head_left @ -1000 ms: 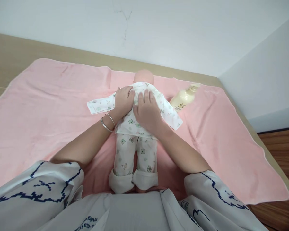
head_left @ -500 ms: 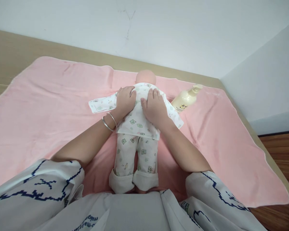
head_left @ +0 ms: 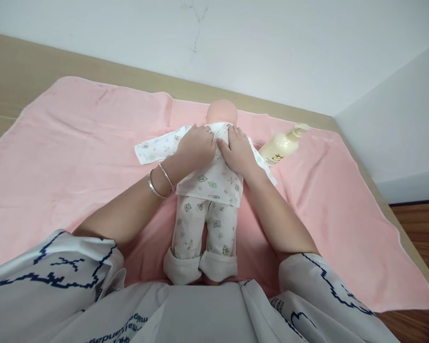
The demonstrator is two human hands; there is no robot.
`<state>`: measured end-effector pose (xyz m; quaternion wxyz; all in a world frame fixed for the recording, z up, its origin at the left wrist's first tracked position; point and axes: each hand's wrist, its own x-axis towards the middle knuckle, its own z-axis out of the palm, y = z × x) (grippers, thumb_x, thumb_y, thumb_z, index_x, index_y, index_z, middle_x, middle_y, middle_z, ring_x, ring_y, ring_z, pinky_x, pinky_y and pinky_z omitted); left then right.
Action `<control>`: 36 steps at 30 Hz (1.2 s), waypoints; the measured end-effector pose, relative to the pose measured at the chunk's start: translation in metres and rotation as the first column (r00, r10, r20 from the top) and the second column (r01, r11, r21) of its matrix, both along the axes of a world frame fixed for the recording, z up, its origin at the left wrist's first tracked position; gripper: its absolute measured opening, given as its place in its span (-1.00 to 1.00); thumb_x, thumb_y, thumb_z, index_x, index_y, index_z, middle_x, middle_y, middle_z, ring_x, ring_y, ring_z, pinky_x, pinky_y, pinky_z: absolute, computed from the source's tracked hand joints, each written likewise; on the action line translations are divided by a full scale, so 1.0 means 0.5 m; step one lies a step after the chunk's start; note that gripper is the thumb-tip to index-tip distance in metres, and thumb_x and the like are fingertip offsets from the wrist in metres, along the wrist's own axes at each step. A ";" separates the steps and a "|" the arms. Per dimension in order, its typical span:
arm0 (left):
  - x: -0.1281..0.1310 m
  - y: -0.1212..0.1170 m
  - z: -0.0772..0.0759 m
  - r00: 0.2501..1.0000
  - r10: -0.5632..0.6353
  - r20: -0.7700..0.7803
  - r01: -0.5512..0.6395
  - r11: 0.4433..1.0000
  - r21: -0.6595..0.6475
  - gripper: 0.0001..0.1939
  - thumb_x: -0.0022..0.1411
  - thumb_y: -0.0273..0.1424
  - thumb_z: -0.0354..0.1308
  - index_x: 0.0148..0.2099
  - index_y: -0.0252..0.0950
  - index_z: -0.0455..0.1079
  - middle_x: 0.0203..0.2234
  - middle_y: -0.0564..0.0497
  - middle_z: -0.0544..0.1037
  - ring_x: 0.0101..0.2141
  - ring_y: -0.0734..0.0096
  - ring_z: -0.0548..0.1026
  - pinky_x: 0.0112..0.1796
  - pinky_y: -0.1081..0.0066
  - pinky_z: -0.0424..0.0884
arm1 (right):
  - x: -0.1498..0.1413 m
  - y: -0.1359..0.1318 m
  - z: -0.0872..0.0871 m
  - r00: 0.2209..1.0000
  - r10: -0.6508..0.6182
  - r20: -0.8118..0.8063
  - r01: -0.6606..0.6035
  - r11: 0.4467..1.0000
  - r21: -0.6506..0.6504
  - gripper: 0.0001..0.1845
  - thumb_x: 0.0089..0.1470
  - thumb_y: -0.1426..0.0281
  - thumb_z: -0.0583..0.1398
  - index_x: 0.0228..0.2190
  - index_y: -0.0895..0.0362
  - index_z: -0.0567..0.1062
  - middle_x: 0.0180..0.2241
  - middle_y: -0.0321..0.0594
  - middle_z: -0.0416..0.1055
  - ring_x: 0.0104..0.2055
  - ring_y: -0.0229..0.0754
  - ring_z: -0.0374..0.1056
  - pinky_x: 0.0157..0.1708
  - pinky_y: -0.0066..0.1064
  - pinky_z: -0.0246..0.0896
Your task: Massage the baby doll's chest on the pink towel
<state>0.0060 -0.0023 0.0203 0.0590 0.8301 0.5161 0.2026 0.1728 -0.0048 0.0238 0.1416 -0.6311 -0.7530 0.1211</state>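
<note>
A baby doll (head_left: pixel 221 111) lies with its legs toward me, in a white patterned shirt (head_left: pixel 211 185) and matching trousers (head_left: pixel 217 227) with turned-up cuffs. Close to the neckline, the curled fingers of my left hand (head_left: pixel 197 146) pinch the shirt, and the cloth bunches there. The fingertips are partly hidden behind that hand. My right hand (head_left: pixel 240 151) rests flat on the other side of the doll's upper body, fingers stretched out and thumb apart. Both shirt sleeves spread outward; the left one (head_left: pixel 153 148) lies flat.
A pink blanket (head_left: pixel 93 143) covers most of the wooden surface (head_left: pixel 28 62) under the doll. Right of the doll, a pale yellow pump bottle (head_left: pixel 279 146) lies tilted beside the sleeve. White walls (head_left: pixel 271 52) stand behind and at the right.
My left hand has moved right from lying on the shirt's shoulder and now pinches cloth near the neckline. My right hand shifted right, then settled flat. The view has moved slightly.
</note>
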 end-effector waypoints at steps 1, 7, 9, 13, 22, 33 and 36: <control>0.000 0.002 -0.003 1.000 0.002 0.022 -0.002 1.000 -0.001 -0.64 0.44 -0.47 -0.11 -0.28 -0.33 0.51 -0.21 -0.22 0.58 -0.09 0.04 0.57 0.17 -0.04 0.48 | -0.002 -0.005 0.003 1.000 0.003 0.018 -0.003 1.000 0.007 -0.16 0.47 0.11 -0.06 0.48 0.48 0.12 0.55 0.30 0.02 0.64 0.27 -0.08 0.61 0.21 -0.17; -0.018 0.040 -0.019 0.984 0.018 0.179 0.002 0.994 -0.113 -0.69 0.39 -0.46 -0.07 -0.41 -0.24 0.37 -0.26 -0.13 0.60 -0.22 0.20 0.52 -0.01 0.12 0.51 | -0.049 -0.074 0.028 0.990 -0.022 0.136 0.019 1.000 0.021 -0.24 0.46 0.27 -0.04 0.44 0.59 0.16 0.49 0.46 0.11 0.58 0.36 0.05 0.54 0.20 0.03; -0.019 0.042 -0.010 0.984 0.028 0.178 0.001 0.987 -0.160 -0.69 0.39 -0.45 -0.09 -0.39 -0.25 0.37 -0.24 -0.13 0.62 -0.22 0.23 0.52 0.00 0.16 0.50 | -0.056 -0.087 0.036 0.990 -0.046 0.131 0.042 0.999 0.034 -0.28 0.46 0.30 -0.03 0.42 0.55 0.21 0.48 0.45 0.14 0.57 0.35 0.09 0.50 0.21 0.10; -0.008 0.031 0.004 0.993 0.054 0.109 -0.036 0.986 -0.161 -0.67 0.44 -0.46 -0.15 -0.23 -0.29 0.45 -0.14 -0.22 0.61 -0.12 0.13 0.54 0.05 0.12 0.49 | -0.043 -0.078 0.048 0.999 -0.036 0.039 0.035 0.999 0.016 -0.49 0.44 0.29 0.02 0.21 0.28 0.50 0.38 0.28 0.32 0.47 0.27 0.22 0.38 0.16 0.28; 0.000 0.028 -0.025 0.994 0.021 0.107 -0.015 0.998 -0.054 -0.54 0.51 -0.43 -0.21 0.15 -0.41 0.48 0.06 -0.31 0.60 0.08 -0.01 0.51 0.22 -0.02 0.44 | -0.027 -0.060 0.043 0.998 -0.053 0.016 0.051 0.997 0.065 -0.62 0.38 0.29 0.05 -0.02 0.21 0.57 0.09 0.19 0.43 0.17 0.26 0.35 0.22 0.12 0.33; 0.013 -0.004 0.006 0.994 -0.026 0.106 0.042 0.987 -0.156 -0.45 0.53 -0.42 -0.24 0.29 -0.33 0.49 0.29 -0.21 0.53 0.37 0.03 0.39 0.43 -0.05 0.27 | 0.019 0.002 0.004 0.999 0.043 -0.028 -0.042 0.998 0.041 -0.37 0.44 0.11 0.00 0.23 0.34 0.42 0.36 0.27 0.36 0.41 0.26 0.26 0.46 0.14 0.10; 0.012 0.003 -0.006 0.992 0.031 0.121 -0.011 0.987 -0.162 -0.43 0.53 -0.40 -0.23 0.40 -0.40 0.37 0.39 -0.32 0.42 0.43 -0.09 0.30 0.42 -0.16 0.26 | 0.019 0.000 0.004 0.999 0.034 -0.006 -0.034 0.999 -0.001 -0.24 0.46 0.10 -0.02 0.39 0.41 0.28 0.48 0.28 0.19 0.54 0.26 0.11 0.55 0.10 -0.04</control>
